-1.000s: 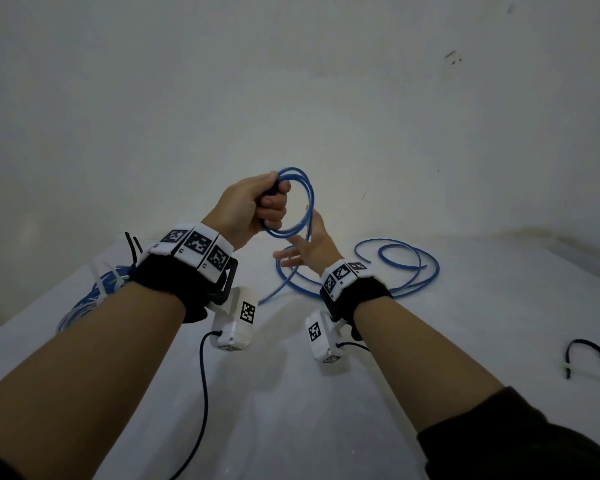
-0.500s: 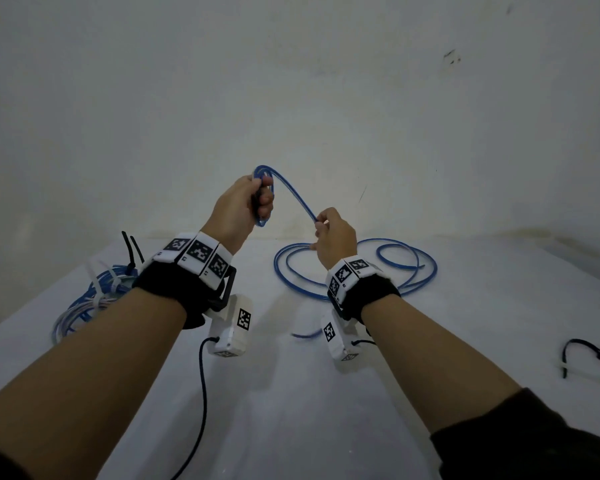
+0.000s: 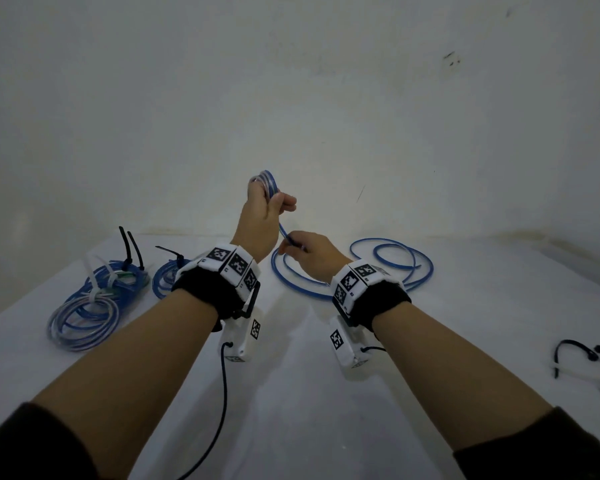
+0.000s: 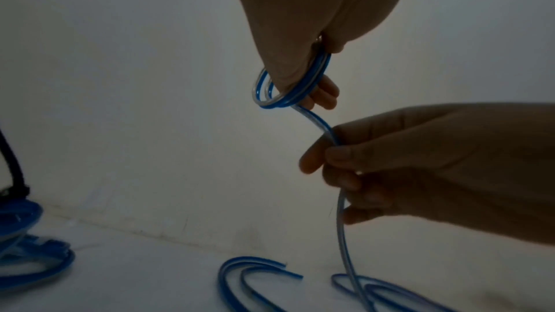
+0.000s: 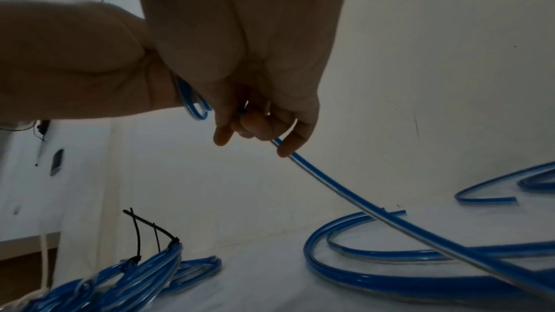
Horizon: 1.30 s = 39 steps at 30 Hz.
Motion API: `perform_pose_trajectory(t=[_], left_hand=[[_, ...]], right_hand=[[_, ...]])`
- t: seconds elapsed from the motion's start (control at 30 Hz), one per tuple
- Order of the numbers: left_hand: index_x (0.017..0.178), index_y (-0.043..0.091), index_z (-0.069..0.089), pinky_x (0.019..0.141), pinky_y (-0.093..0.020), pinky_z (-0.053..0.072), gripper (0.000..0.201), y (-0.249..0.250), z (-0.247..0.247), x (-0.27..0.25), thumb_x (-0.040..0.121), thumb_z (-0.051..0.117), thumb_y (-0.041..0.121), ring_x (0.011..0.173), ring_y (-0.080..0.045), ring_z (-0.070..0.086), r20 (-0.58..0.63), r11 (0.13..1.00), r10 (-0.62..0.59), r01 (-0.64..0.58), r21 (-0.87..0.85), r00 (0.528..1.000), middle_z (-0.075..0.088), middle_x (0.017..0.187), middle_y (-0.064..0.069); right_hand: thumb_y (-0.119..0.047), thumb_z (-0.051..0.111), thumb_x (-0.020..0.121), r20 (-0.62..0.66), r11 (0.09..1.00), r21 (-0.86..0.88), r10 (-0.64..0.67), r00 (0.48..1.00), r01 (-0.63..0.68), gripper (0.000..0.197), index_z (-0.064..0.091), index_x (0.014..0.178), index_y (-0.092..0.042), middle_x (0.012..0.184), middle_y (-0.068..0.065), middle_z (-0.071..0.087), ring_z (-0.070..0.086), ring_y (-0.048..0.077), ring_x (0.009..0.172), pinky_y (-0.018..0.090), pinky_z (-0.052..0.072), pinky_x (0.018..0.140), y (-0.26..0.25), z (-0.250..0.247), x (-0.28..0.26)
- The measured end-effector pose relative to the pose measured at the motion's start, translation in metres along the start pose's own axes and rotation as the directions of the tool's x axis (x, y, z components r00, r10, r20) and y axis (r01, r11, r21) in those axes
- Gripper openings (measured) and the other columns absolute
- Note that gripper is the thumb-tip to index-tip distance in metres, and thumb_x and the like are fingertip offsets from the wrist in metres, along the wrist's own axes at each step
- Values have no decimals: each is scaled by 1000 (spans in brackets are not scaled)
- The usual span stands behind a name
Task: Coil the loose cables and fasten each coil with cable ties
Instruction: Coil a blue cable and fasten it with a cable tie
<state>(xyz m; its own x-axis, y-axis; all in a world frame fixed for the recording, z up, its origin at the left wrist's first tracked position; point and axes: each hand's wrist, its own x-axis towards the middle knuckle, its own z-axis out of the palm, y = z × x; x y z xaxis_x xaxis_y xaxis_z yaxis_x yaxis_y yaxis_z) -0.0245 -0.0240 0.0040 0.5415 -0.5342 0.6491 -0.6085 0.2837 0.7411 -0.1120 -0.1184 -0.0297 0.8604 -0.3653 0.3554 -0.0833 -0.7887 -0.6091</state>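
The left hand (image 3: 262, 216) was raised above the table (image 3: 291, 393) with its fingers closed round a small coil (image 3: 268, 181) of the blue cable (image 3: 388, 268); a second before, that hand had held one wide loop, and half a second before only a single arch of cable ran between the two hands; now two or three tight turns sat stacked in the grip, so another turn had been laid on. The right hand (image 3: 309, 252) had dropped lower and come in just below the left; its thumb and fingers pinched the cable a short way down from the coil, and from there the strand ran down to the slack lying in loose loops on the table behind the hands. Much of the cable was plainly still unwound, so the coiling looked early rather than near done. At the left of the table lay finished bundles (image 3: 94, 296), already bound with white and black ties; spare ties (image 3: 582, 355) lay at the far right.
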Motion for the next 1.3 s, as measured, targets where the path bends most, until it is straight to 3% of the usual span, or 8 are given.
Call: perform_pose_trajectory(t=[0.17, 0.33, 0.47, 0.57, 0.8, 1.03, 1.2, 1.3], left_hand=[[94, 5, 38, 81, -39, 49, 9, -5, -9, -5, 99, 33, 11, 88, -25, 60, 209, 896, -73, -27, 443, 975, 61, 94, -12], [89, 12, 33, 78, -42, 50, 7, -13, -12, -8, 96, 34, 12, 70, -11, 52, 284, 773, -191, -34, 634, 939, 56, 87, -5], [80, 17, 33, 70, -30, 42, 19, -9, -9, -9, 97, 34, 9, 77, -22, 48, 361, 762, -240, -56, 645, 901, 48, 84, -10], [83, 11, 43, 75, -39, 42, 14, -8, -9, -7, 96, 36, 9, 78, -26, 51, 370, 779, -243, -47, 625, 897, 53, 84, -10], [71, 11, 54, 45, -14, 31, 38, -1, -8, -10, 100, 37, 30, 39, -2, 39, 394, 931, -330, 225, 289, 858, 47, 44, 11], [69, 12, 44, 38, -14, 18, 38, 14, -13, -6, 101, 31, 28, 35, -3, 22, 428, 872, -380, 472, -129, 820, 29, 41, 11], [74, 14, 45, 45, -17, 23, 33, 15, -17, -4, 101, 30, 26, 39, -4, 24, 416, 790, -365, 513, -336, 833, 32, 46, 10], [76, 15, 45, 48, -18, 27, 32, 14, -17, -3, 102, 29, 26, 41, -4, 27, 386, 743, -357, 509, -434, 851, 35, 48, 10]], right_hand=[[-4, 54, 87, -125, 993, -95, -86, 988, 75, 14, 60, 99, -4, 78, -3, 57, 45, 6, 65, 11, 35, 60, 0, -3, -8], [-19, 61, 87, -235, 928, -359, -189, 954, 95, 12, 61, 92, -8, 90, 9, 63, 57, 27, 79, 40, 46, 72, 5, -9, -5], [-30, 77, 71, -288, 707, -706, -346, 893, 46, 21, 63, 68, -14, 68, 4, 60, 54, 27, 50, 26, 33, 54, 6, -11, -7], [-36, 73, 70, -318, 656, -755, -358, 878, -6, 20, 63, 66, -19, 65, -1, 61, 53, 25, 52, 26, 35, 57, 8, -14, -9], [-17, 45, 88, -289, 845, -474, -416, 862, 249, 26, 65, 95, -2, 91, 16, 62, 59, 32, 77, 39, 50, 66, 13, -25, -7], [-10, 44, 97, -309, 960, -278, -119, 944, 30, 22, 62, 102, 1, 101, 18, 60, 55, 29, 92, 25, 37, 77, 33, -33, -9], [-10, 43, 96, -299, 988, 17, 151, 942, -152, 17, 51, 110, -4, 89, 10, 66, 54, 18, 79, 26, 41, 73, 38, -29, -19], [-7, 44, 94, -310, 987, 129, 130, 942, -94, 17, 35, 106, -15, 75, 7, 63, 53, 15, 65, 31, 44, 66, 38, -23, -24]])
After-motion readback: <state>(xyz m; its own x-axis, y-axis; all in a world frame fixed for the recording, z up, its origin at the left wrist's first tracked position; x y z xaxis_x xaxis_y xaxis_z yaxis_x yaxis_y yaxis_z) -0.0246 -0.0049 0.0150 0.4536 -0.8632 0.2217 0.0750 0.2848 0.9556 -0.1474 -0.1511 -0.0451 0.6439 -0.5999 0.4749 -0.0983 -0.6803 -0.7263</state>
